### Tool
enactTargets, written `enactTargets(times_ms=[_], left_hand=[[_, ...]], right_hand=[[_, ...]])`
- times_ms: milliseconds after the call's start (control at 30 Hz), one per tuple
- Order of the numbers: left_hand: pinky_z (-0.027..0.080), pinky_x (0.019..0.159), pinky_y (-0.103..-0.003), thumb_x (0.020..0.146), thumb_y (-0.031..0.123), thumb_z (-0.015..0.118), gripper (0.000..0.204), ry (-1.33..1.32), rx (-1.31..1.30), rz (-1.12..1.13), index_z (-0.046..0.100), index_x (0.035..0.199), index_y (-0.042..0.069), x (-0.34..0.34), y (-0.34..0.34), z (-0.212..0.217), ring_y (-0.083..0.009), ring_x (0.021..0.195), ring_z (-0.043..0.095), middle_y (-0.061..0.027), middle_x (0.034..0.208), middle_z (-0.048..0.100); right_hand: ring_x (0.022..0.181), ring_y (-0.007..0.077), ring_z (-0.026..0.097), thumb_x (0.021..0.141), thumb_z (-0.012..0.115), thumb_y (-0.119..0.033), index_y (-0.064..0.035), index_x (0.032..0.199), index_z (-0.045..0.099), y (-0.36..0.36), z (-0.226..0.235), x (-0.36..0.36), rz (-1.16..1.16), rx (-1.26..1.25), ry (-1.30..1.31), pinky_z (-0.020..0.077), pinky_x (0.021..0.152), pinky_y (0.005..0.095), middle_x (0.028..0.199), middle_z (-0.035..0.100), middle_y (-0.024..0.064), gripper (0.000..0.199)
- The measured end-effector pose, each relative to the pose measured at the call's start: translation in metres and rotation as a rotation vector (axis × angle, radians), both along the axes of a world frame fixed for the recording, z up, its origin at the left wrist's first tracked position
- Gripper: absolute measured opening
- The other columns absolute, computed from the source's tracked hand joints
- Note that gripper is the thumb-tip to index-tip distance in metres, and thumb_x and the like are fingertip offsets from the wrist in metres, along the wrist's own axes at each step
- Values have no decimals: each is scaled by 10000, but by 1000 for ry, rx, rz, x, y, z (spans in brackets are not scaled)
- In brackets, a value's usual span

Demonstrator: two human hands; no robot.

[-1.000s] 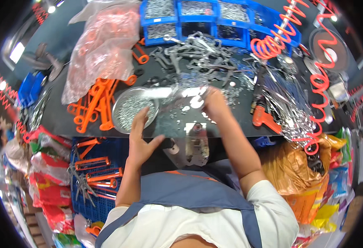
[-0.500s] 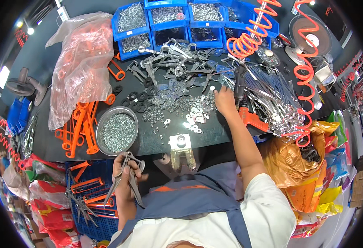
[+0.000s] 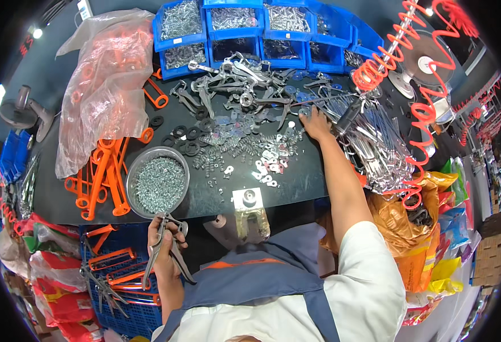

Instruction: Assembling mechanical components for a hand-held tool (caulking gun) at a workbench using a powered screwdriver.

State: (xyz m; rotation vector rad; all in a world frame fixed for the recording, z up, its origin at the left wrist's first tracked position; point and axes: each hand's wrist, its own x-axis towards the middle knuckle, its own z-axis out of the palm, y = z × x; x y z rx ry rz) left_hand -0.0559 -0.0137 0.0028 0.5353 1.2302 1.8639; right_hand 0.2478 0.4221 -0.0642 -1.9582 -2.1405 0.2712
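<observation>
Down at the near edge of the dark tabletop (image 3: 296, 182), in the head view, a grey metal plier frame (image 3: 165, 248) is being held in the left hand (image 3: 168, 251), whose fingers are being kept closed around its joint while the two bare handles are hanging apart below the edge. Just beyond that hand, a round metal bowl of small screws (image 3: 158, 182) is being carried by the tabletop near its front left corner, with orange handle sleeves (image 3: 99, 176) lying beside it toward the left edge. The right hand (image 3: 316, 122) is being stretched out toward the far right part of the tabletop, its fingers spread and pressed down onto the loose parts there; whether anything is being pinched cannot be told. A scatter of small washers and springs (image 3: 250, 151) is lying mid-tabletop between the two hands, a heap of grey plier halves (image 3: 233, 85) is lying behind it, and blue bins of hardware (image 3: 245, 28) are being lined up along the far edge.
</observation>
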Motion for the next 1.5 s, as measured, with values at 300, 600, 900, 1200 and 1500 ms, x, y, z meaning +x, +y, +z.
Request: enactTargets(times_ms=[300, 600, 900, 1200, 1500], left_hand=[[497, 586, -229, 872, 191, 595, 495, 92, -35, 62, 384, 1280, 4, 8, -32, -7, -123, 722, 559, -56, 911, 535], [518, 622, -243, 858, 125, 594, 498, -11, 61, -135, 377, 1283, -18, 35, 3, 3, -137, 749, 577, -85, 931, 546], [490, 885, -298, 810, -14, 621, 701, -27, 197, -337, 241, 1399, -24, 40, 14, 25, -167, 1005, 551, -200, 1253, 481], [506, 774, -236, 717, -131, 463, 658, 323, 82, -199, 316, 1342, 10, 35, 21, 22, -133, 886, 575, -186, 1172, 542], [494, 802, -251, 728, -96, 554, 551, 294, 93, -264, 358, 1227, 32, 39, 27, 12, -158, 946, 573, -230, 1229, 510]], right_hand=[[1308, 264, 342, 890, 431, -438, -155, 1388, 354, 29, -24, -4, 190, 184, -54, 291, 1005, 562, 1428, 336, 152, 578], [1224, 306, 451, 952, 382, -349, -71, 1222, 553, -19, -27, -10, 439, 124, 315, 356, 1001, 337, 1294, 503, 175, 424], [1090, 253, 559, 897, 500, -162, 21, 1166, 560, -82, -2, 16, 412, 133, 787, 403, 929, 309, 1167, 585, 190, 331], [835, 299, 605, 756, 620, -25, -6, 893, 615, -163, -2, 3, 328, 330, 502, 479, 745, 378, 878, 621, 142, 139], [752, 276, 608, 736, 646, -54, -8, 887, 615, -167, -6, -23, 360, 476, 439, 486, 685, 352, 817, 610, 133, 160]])
